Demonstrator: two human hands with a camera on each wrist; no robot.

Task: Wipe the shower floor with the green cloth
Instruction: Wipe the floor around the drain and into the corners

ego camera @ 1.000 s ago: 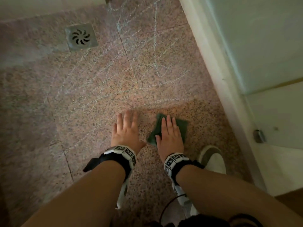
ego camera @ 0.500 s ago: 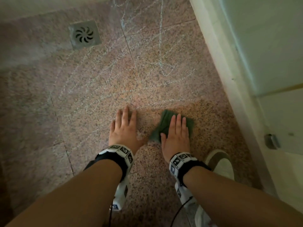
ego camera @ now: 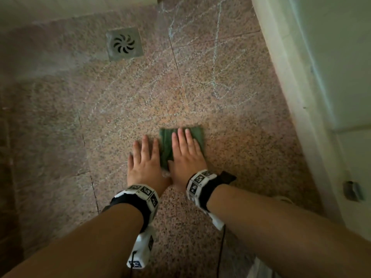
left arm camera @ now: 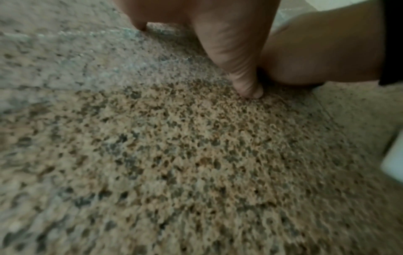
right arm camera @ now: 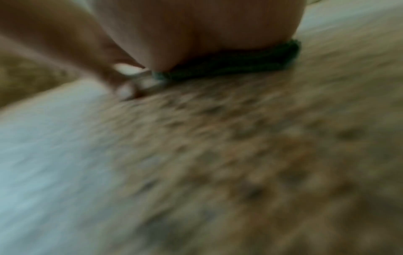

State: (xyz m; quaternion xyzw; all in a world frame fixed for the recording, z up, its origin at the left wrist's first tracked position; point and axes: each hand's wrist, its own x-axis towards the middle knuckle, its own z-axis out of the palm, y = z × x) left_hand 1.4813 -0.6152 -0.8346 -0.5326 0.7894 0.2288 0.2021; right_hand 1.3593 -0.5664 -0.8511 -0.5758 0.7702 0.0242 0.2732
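The green cloth (ego camera: 181, 146) is pressed flat to the shower floor (ego camera: 230, 157) under the right hand (ego camera: 185, 155), fingers straight and spread; the left hand (ego camera: 145, 162) is laid flat just beside it, nothing held. Pale streaks (ego camera: 217, 77) are seen beyond the fingertips, toward the drain (ego camera: 124, 44), so most of the wiping is judged still to be done

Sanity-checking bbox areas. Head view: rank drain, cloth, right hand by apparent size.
1. Right hand: largest.
2-3. Drain and cloth: not ranked. The hand covers much of the cloth, and the drain lies farther from the camera.
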